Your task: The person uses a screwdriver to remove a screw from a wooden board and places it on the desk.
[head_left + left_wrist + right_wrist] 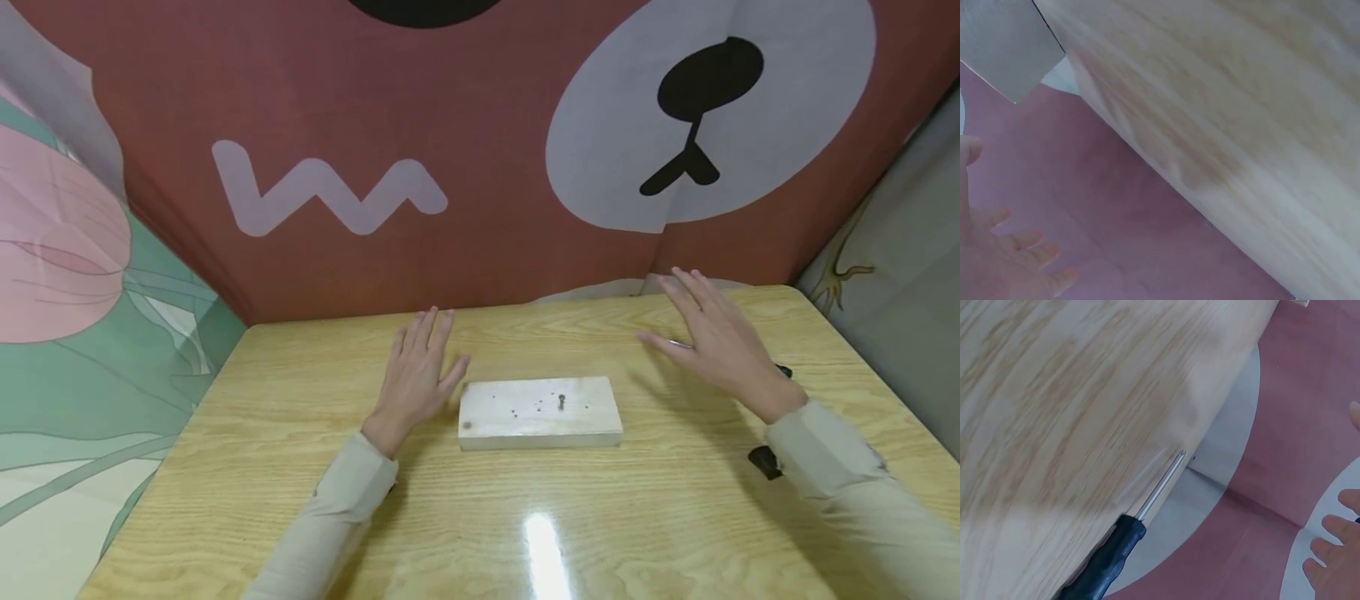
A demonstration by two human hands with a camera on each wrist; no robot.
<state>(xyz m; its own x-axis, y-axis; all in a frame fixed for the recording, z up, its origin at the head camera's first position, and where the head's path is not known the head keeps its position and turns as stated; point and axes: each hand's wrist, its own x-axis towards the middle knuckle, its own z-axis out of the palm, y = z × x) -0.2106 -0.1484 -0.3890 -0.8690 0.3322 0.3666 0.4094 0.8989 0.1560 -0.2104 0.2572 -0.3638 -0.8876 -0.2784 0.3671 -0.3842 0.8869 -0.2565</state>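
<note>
A pale wooden block (491, 417) with several small holes lies on the table. One screw (561, 402) stands upright in its top, right of the middle. My left hand (412, 375) is raised just left of the block, fingers spread and holding nothing. To the right, my right hand (723, 350) hovers with straight fingers and holds nothing. Beneath it a screwdriver (1107, 556) lies on the table, its dark handle and silver cross tip plain in the right wrist view. In the head view the hand hides most of it. The left wrist view shows the block's corner (1013, 50).
The wood-grain table (285, 492) meets a reddish cartoon-printed cloth (487, 258) at its back edge. Printed cloths also hang at the left and right. A small black object (765, 462), its kind unclear, shows beside the right sleeve.
</note>
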